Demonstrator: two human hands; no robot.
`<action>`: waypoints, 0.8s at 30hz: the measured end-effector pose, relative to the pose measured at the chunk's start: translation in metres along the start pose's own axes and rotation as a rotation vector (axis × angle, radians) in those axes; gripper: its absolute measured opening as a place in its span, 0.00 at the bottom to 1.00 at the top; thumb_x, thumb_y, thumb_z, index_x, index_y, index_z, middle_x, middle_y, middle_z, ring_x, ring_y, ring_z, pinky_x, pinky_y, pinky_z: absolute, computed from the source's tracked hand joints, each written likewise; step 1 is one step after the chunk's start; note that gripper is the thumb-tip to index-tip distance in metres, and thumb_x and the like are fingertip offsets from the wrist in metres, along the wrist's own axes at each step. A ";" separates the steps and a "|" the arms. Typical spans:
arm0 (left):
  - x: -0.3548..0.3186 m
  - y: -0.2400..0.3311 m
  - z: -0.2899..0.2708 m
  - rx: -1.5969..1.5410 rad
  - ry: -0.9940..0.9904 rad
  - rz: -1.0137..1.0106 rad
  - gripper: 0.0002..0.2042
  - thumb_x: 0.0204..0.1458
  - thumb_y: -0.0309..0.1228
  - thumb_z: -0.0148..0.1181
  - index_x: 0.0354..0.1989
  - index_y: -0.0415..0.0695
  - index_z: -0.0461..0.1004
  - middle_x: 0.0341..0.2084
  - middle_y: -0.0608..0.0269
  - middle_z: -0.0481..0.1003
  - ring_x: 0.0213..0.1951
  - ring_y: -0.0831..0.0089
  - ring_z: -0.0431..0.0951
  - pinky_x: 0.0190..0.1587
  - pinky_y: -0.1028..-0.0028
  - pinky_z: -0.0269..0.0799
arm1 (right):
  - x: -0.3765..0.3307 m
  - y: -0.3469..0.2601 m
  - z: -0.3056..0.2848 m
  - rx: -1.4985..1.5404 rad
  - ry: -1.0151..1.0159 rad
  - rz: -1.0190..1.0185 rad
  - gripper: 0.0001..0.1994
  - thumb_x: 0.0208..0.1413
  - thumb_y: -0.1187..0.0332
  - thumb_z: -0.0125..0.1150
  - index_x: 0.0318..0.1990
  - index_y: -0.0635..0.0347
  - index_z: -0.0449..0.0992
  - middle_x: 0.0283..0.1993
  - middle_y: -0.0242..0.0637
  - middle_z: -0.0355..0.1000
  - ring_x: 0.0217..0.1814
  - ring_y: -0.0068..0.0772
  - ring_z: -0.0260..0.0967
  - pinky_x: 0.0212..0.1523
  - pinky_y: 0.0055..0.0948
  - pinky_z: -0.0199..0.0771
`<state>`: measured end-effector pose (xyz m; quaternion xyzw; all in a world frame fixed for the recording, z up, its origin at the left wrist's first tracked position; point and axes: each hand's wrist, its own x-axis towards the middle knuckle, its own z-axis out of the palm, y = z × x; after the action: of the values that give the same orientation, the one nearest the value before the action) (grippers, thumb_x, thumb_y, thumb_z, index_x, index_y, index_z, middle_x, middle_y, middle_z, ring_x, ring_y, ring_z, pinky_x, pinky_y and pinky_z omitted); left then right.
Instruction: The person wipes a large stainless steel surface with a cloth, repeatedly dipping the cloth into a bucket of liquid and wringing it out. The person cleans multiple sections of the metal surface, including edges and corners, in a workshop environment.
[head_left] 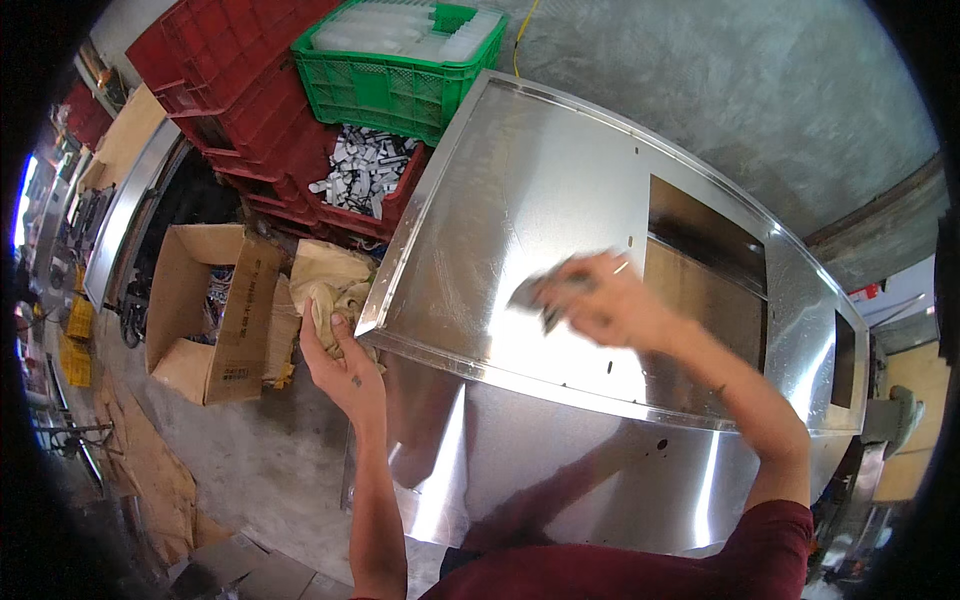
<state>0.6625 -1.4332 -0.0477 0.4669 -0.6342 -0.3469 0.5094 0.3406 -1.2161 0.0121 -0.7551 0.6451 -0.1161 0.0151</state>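
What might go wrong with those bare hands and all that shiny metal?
The right hand is near the rectangular opening; its edge, if sharp, might cut skin. The dark thing it holds, if gritty, could scratch the metal box. The left hand, holding pale cloth, might bump the box's corner.

Dark printed characters [247, 305] run up the side panel of an open cardboard box [241, 345], above a smaller block of print [235, 376] (too small to make out) near the panel's lower edge.
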 end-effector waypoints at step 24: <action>0.000 -0.024 -0.003 0.100 0.025 0.226 0.21 0.74 0.32 0.56 0.71 0.34 0.69 0.64 0.40 0.74 0.65 0.51 0.75 0.67 0.59 0.71 | 0.141 0.078 0.043 -0.205 0.135 0.433 0.27 0.66 0.59 0.54 0.69 0.61 0.71 0.73 0.56 0.68 0.76 0.61 0.64 0.76 0.59 0.61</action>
<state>0.6709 -1.4404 -0.0687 0.4216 -0.6928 -0.2496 0.5291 0.2935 -1.3726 -0.0213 -0.5875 0.7997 -0.0942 -0.0805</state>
